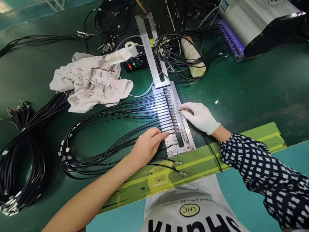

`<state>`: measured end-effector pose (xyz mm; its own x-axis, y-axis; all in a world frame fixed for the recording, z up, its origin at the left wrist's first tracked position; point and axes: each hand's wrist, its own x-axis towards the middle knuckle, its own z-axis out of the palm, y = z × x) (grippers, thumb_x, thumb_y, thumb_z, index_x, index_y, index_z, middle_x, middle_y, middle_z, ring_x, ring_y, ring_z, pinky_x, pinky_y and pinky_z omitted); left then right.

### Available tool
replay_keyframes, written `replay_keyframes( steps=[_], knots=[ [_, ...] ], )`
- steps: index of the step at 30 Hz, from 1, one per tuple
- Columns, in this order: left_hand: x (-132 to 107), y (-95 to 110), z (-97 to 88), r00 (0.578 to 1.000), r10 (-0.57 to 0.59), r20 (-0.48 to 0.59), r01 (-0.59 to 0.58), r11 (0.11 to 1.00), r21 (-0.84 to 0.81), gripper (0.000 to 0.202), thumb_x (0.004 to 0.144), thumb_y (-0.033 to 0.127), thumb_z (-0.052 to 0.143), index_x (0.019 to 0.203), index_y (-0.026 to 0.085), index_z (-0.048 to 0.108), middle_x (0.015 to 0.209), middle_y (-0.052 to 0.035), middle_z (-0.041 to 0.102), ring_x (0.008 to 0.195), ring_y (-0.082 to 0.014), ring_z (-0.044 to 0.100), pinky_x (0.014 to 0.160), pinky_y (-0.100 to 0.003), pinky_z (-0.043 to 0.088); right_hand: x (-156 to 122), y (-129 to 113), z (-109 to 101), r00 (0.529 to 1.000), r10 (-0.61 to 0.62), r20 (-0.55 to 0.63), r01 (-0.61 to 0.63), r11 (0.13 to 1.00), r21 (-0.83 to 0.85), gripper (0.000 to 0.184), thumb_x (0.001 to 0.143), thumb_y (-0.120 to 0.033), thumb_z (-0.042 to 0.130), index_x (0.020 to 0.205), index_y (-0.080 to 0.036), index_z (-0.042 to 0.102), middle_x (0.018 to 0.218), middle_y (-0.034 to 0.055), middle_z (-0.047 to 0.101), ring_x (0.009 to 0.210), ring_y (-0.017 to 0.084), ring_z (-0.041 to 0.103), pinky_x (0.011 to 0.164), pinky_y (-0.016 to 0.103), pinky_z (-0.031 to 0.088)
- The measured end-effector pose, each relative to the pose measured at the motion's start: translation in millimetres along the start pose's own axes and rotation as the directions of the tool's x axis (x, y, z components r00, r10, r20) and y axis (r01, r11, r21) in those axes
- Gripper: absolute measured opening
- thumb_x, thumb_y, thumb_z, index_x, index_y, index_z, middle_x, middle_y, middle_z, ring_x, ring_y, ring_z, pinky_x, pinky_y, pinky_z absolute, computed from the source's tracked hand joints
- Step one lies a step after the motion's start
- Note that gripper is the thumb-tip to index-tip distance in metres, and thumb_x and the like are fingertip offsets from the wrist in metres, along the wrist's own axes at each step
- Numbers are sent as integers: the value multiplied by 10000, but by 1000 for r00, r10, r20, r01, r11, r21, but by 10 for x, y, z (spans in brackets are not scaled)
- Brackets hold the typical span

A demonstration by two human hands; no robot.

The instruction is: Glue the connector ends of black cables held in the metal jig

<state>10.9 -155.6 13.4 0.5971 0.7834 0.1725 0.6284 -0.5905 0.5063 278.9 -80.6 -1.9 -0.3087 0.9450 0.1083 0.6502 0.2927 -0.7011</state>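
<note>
A metal jig [187, 135] with a row of slots lies on the green table, and several black cables [135, 111] run into it from the left, their connector tips lined up in the slots. My left hand [147, 145], bare, rests on the jig's near left part with its fingers together, pressing a cable end onto the metal. My right hand [199, 116], in a white glove, lies flat on the jig's right rail with its fingers stretched toward the connector row. Two loose cable ends [180, 168] lie on the yellow-green table edge just below the jig.
A printed cloth [90, 82] lies at the left with a white tool on it. A control box [136, 62] with lit lamps sits behind. Coiled black cables [21, 161] fill the left. A metal ruler-like bar [151, 48], a wrapped roll [193, 58] and a grey machine [256, 22] stand at the back.
</note>
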Motion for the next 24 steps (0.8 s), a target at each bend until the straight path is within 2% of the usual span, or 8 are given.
replay_keyframes(
  steps=[5,10,14,18,21,24],
  knots=[
    [61,-87,-36,998,50,44,-52,998,46,291,1005,146,475,1231,188,652,1011,-69,642,902,-142,592,770,-257,514,10,21,13,1000,-11,-6,11,1000,3,217,962,-283,559,1098,-276,727,996,-10,771,938,217,702,846,344,487],
    [97,-87,14,995,93,19,-94,993,66,252,1003,140,478,1199,182,631,1012,-60,657,913,-147,593,793,-267,501,11,13,8,1000,-3,-5,3,1000,-2,215,962,-282,557,1090,-274,729,1008,-7,774,950,223,704,848,350,489],
    [-31,-37,53,990,138,2,-133,952,275,292,990,113,470,1233,184,615,1029,-84,641,931,-190,553,772,-320,444,11,7,1,1000,-3,-1,3,1000,8,218,964,-277,557,1100,-274,728,1022,-9,774,955,220,703,853,345,489],
    [-151,12,37,990,142,12,-134,892,432,420,956,63,477,1344,188,577,921,-67,604,811,-189,477,679,-321,341,9,13,8,1000,-7,-7,7,1000,10,212,970,-286,557,1101,-284,724,1012,-21,771,947,213,702,848,336,488],
    [-72,39,45,986,158,46,-163,893,420,317,965,112,496,1252,154,626,894,-58,610,788,-180,471,674,-331,323,3,23,20,1000,-12,-13,12,1000,2,206,970,-285,555,1083,-278,726,962,-18,771,890,209,704,804,328,491],
    [132,63,99,977,201,71,-212,888,408,310,988,145,471,1246,195,637,905,-48,618,815,-179,505,710,-347,335,-7,42,32,999,-29,-21,29,1000,-3,214,972,-283,546,1092,-271,723,994,-9,773,903,213,706,809,328,499]
  ],
)
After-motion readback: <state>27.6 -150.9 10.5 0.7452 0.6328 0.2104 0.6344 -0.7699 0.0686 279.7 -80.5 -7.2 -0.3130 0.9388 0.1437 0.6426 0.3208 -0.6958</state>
